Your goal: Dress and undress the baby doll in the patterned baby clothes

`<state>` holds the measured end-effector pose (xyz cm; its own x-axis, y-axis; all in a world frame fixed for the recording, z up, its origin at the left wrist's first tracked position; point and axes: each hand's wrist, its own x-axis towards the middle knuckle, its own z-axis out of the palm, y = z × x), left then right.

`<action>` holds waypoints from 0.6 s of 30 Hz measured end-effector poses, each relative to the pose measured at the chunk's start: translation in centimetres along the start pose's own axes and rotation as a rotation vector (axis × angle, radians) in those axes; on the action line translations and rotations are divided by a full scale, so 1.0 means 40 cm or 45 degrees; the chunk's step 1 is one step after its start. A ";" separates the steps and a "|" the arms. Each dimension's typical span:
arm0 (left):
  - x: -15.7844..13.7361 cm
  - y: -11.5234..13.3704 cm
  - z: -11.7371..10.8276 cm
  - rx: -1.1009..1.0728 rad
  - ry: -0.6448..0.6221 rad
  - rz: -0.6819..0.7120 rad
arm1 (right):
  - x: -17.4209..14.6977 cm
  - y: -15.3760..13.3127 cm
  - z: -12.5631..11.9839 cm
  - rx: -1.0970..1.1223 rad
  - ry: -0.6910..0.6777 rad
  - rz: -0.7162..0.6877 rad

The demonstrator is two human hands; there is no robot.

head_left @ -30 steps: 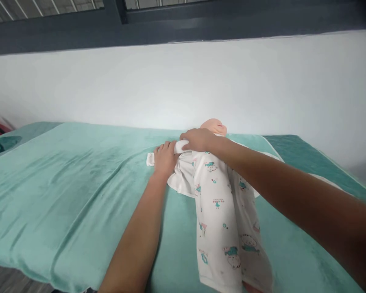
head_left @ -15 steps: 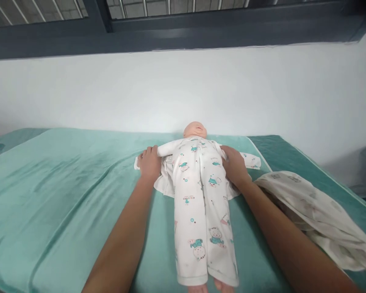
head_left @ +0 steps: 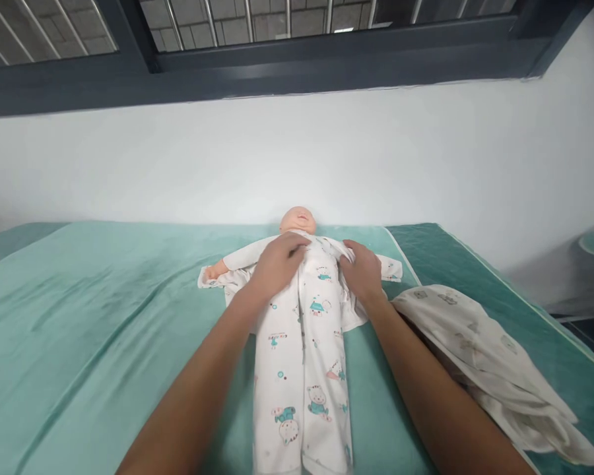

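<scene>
A baby doll lies on its back, its bald head (head_left: pixel 297 220) against the wall side. White baby clothes (head_left: pixel 319 307) printed with teal cartoon animals cover its chest and legs. On the left, the doll's hand (head_left: pixel 215 270) shows past a plain white sleeve, above a spread printed cloth sleeve. My left hand (head_left: pixel 280 264) is on the upper chest, fingers bent and closed on the clothes near the neck. At the doll's shoulder on the right, my right hand (head_left: pixel 362 270) pinches the edge of the cloth. Another printed sleeve (head_left: pixel 391 268) lies flat beyond it.
A crumpled cream cloth (head_left: pixel 480 343) with faint prints lies on the right beside my forearm. Beneath everything is a green bed cover (head_left: pixel 103 316) with a darker border. Behind stands a white wall (head_left: pixel 178 158) under a dark window frame (head_left: pixel 277 63) with bars.
My left hand has moved from the doll's left-side sleeve inward to the chest, uncovering the doll's hand. My right hand stays by the shoulder, now pinching cloth. The view has shifted slightly.
</scene>
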<state>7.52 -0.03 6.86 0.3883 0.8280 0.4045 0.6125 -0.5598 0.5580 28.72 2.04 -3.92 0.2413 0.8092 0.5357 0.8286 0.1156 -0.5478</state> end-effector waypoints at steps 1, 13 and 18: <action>0.033 0.024 0.016 0.143 -0.123 0.067 | 0.000 -0.002 0.001 -0.012 -0.007 0.001; 0.257 0.098 0.242 0.883 -0.948 0.043 | 0.016 0.020 -0.009 0.109 0.059 0.130; 0.281 0.075 0.283 0.862 -0.974 0.053 | 0.020 0.008 -0.016 0.091 0.019 0.181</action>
<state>21.52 7.96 4.88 0.6084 0.7391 -0.2889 0.7569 -0.6499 -0.0688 29.50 2.35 -3.25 0.3615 0.8117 0.4588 0.7474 0.0419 -0.6630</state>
